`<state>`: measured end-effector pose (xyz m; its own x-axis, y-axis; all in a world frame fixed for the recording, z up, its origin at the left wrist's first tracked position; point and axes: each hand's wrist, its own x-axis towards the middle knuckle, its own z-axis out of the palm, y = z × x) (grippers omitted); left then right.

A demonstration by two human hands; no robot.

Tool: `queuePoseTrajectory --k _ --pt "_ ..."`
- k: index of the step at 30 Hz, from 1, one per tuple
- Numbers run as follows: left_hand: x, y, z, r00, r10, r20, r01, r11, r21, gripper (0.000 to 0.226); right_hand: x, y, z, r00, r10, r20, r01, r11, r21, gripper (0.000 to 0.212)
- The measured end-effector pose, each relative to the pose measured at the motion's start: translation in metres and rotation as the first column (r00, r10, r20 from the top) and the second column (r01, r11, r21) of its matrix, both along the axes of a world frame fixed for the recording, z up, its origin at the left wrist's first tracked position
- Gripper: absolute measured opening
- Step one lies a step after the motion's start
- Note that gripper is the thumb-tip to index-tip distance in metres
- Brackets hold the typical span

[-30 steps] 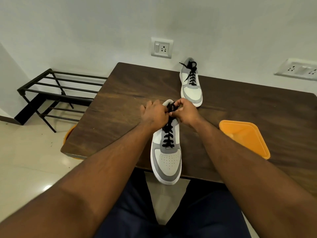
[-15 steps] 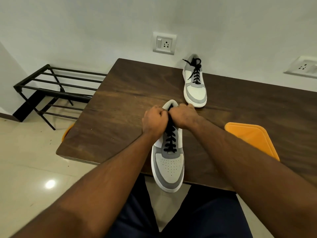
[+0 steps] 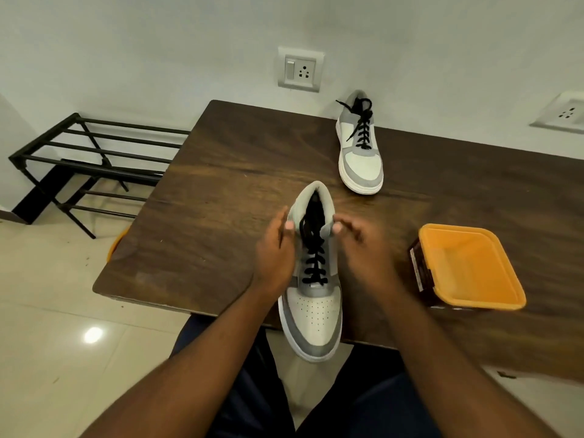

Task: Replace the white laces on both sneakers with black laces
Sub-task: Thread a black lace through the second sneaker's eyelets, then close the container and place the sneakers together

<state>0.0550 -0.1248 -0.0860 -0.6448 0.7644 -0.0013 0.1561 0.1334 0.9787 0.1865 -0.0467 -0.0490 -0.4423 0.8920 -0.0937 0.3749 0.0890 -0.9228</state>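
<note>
The near grey-and-white sneaker (image 3: pixel 313 314) lies on the wooden table (image 3: pixel 221 184), its toe hanging over the front edge toward me. A black lace (image 3: pixel 313 257) runs up its eyelets, and the ends sit tucked into the collar. My left hand (image 3: pixel 276 251) lies along the shoe's left side, thumb touching the collar. My right hand (image 3: pixel 357 245) hovers just right of the collar with loose fingers, holding nothing. The far sneaker (image 3: pixel 361 165) stands near the wall, laced in black with loose ends.
An orange tub (image 3: pixel 467 267) with a dark label stands on the table right of my right arm. A black metal shoe rack (image 3: pixel 94 153) stands on the floor to the left. Wall sockets (image 3: pixel 300 69) sit behind the table. Something orange (image 3: pixel 117 245) peeks from under the table's left edge.
Both hands were pinched together on the lace at the near sneaker's collar. They have let go and moved apart to either side of it. The view has tilted down.
</note>
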Motion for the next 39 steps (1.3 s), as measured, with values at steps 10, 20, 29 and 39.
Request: queuePoseTrajectory --k 10,20,29,39 --pt "-0.036 0.041 -0.034 0.973 -0.165 -0.162 0.167 0.986 0.000 0.049 -0.045 0.013 -0.048 0.992 0.119 0.043 -0.126 0.962 0.243 0.062" --pt "-0.060 0.104 -0.011 0.743 -0.343 -0.574 0.186 0.931 -0.315 0.057 -0.128 0.148 -0.009 0.984 0.064 0.166 -0.092 0.982 0.167 0.045" --pt "-0.078 0.170 -0.038 0.678 -0.392 -0.622 0.073 0.878 -0.473 0.078 -0.051 0.200 -0.056 0.743 -0.104 0.661 -0.180 0.920 0.347 0.075" --pt "-0.094 0.206 -0.042 0.697 -0.422 -0.580 0.118 0.865 -0.488 0.072 -0.075 0.191 -0.077 0.742 -0.121 0.660 -0.272 0.845 0.461 0.073"
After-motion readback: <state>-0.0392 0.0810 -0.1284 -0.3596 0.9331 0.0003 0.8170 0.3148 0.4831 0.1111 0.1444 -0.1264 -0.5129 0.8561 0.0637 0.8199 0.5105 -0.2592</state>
